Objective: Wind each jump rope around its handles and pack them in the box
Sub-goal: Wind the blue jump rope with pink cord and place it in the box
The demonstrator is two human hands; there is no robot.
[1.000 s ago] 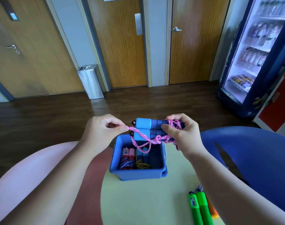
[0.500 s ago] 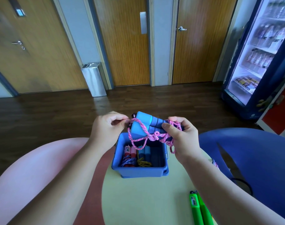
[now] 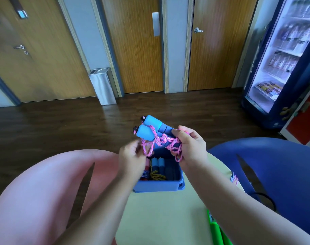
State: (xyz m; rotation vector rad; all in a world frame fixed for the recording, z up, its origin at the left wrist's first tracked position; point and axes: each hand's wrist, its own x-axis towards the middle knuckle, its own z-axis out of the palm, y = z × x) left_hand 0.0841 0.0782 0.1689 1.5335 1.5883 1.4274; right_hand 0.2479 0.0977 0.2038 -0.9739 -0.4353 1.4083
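Lowered, left hand [image 3: 131, 160] pinches pink rope [image 3: 148, 147] below blue handles [image 3: 150, 129] gripped by right hand [image 3: 191, 147].

Both forearms reach forward; left hand [image 3: 132, 160] pinches with fingertips, right hand [image 3: 192, 147] closed in a grip

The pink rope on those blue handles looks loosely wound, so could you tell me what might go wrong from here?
1. Loops of the pink rope hang slack between the left hand and right hand, so the winding may slip off the blue handles.
2. The blue box already holds wound ropes; dangling loops could snag.
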